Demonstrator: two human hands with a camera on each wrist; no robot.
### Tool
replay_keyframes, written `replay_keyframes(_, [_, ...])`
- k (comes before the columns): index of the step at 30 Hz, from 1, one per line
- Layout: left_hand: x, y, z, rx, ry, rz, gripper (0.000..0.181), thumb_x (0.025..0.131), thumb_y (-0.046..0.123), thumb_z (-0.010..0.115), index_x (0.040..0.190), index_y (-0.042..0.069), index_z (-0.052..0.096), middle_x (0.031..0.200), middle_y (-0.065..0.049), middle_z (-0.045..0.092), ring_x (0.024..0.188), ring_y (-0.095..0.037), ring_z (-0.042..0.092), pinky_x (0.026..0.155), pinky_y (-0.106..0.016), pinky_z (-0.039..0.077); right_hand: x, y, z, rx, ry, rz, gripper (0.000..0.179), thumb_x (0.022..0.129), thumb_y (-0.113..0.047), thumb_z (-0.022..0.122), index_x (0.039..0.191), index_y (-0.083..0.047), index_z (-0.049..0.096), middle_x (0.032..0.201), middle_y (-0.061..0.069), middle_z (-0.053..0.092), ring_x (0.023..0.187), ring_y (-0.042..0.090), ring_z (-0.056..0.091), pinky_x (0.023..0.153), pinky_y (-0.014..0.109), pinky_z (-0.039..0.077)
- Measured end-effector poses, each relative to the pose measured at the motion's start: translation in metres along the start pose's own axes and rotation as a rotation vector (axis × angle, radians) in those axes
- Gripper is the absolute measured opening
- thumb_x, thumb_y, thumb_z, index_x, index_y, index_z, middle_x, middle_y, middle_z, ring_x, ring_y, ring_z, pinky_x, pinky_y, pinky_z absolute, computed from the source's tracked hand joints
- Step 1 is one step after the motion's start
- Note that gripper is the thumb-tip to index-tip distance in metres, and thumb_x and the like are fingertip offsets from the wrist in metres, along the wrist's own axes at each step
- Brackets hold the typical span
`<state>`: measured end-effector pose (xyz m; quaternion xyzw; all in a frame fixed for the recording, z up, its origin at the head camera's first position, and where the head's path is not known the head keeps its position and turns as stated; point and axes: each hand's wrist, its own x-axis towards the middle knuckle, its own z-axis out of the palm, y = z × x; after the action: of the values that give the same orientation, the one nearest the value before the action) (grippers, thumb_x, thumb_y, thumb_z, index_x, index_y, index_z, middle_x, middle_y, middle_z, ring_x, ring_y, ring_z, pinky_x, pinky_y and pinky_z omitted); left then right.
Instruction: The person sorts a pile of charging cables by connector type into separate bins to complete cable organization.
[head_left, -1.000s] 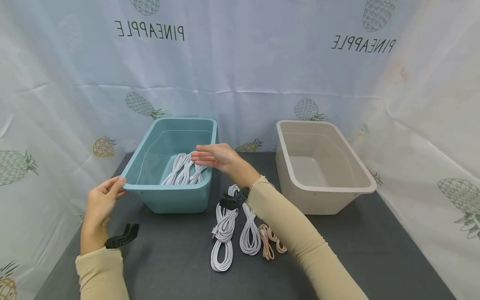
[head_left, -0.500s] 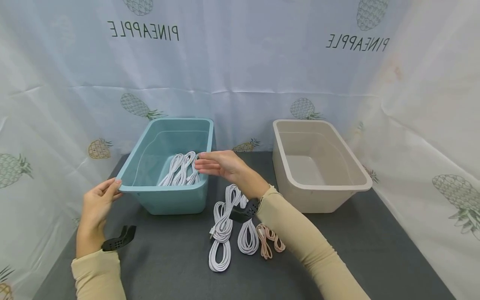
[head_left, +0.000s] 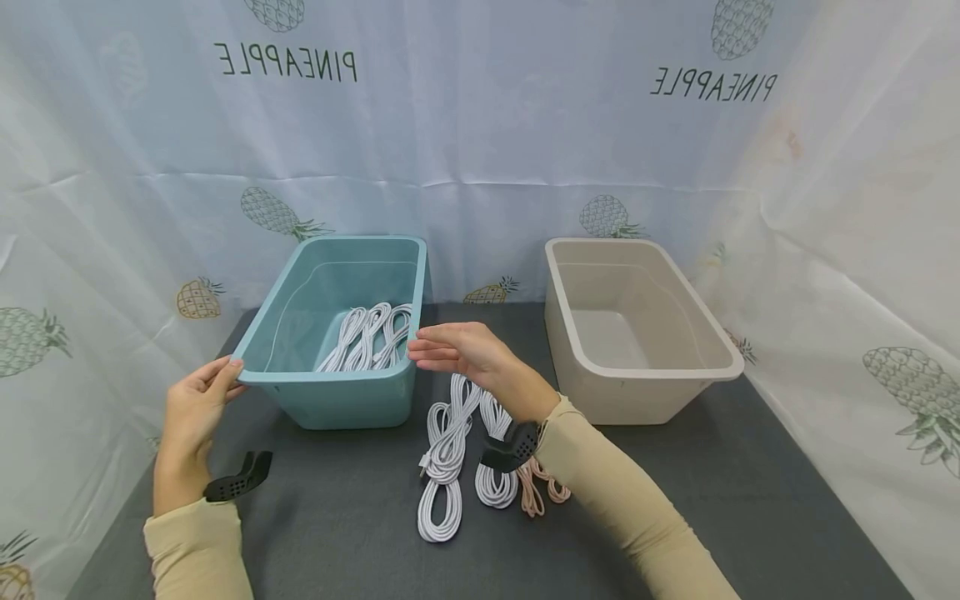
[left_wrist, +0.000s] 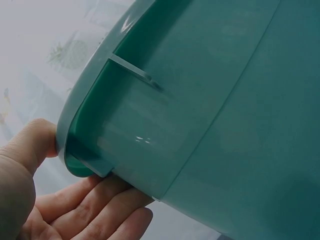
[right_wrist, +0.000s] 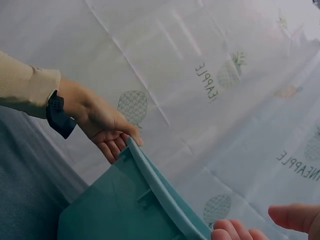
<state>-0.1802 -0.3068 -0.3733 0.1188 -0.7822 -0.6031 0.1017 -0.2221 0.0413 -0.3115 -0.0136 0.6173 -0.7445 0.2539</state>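
My left hand [head_left: 197, 408] pinches the near left corner of the teal tub [head_left: 330, 400], thumb on top of the rim and fingers beneath it. The left wrist view shows those fingers [left_wrist: 97, 212] against the tub's underside. With fairly straight fingers, my right hand [head_left: 468, 354] is at the tub's right rim, fingertips right at the edge and thumb apart from them. Several bundled white cables [head_left: 365, 342] lie inside the tub. Below my right hand, more white cables [head_left: 444, 467] lie coiled on the dark table, beside pink cables [head_left: 531, 492] partly hidden by the wrist mount.
A beige tub [head_left: 637, 392] stands to the right on the dark table [head_left: 337, 517], with its bare floor visible. Behind both tubs hangs a pale curtain [head_left: 480, 125] printed with pineapples, which also runs down both sides.
My right hand has moved from over the tub's cables rightward and down to its right rim, uncovering the bundles inside. The left hand keeps its grip; the whole view has shifted slightly.
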Motion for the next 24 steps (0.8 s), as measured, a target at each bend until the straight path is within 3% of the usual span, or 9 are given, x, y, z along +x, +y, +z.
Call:
replay_keyframes(10, [-0.001, 0.002, 0.001, -0.089, -0.002, 0.006, 0.068, 0.096, 0.033, 0.059, 0.141, -0.013, 0.037, 0.075, 0.032, 0.063, 0.068, 0.015, 0.063, 0.064, 0.000, 0.047, -0.012, 0.022, -0.016, -0.016, 0.006, 0.007, 0.038, 0.095, -0.010, 0.059, 0.130, 0.004, 0.055, 0.121, 0.020, 0.067, 0.085, 0.010, 0.072, 0.082, 0.026, 0.060])
replay_keyframes(17, [0.000, 0.001, 0.001, -0.068, 0.006, -0.008, 0.068, 0.096, 0.034, 0.058, 0.141, -0.012, 0.038, 0.075, 0.033, 0.062, 0.068, 0.015, 0.063, 0.064, 0.000, 0.047, -0.015, 0.041, -0.026, -0.029, 0.029, 0.029, 0.040, 0.094, -0.010, 0.060, 0.131, 0.006, 0.054, 0.116, 0.017, 0.070, 0.085, 0.010, 0.072, 0.082, 0.026, 0.060])
replay_keyframes(24, [0.000, -0.001, 0.000, 0.025, 0.002, -0.024, 0.070, 0.096, 0.039, 0.055, 0.142, -0.010, 0.038, 0.075, 0.037, 0.058, 0.070, 0.018, 0.061, 0.063, 0.001, 0.042, -0.018, 0.064, -0.038, -0.030, 0.055, 0.057, 0.038, 0.095, -0.011, 0.058, 0.128, 0.008, 0.055, 0.102, 0.009, 0.073, 0.084, 0.010, 0.072, 0.080, 0.025, 0.060])
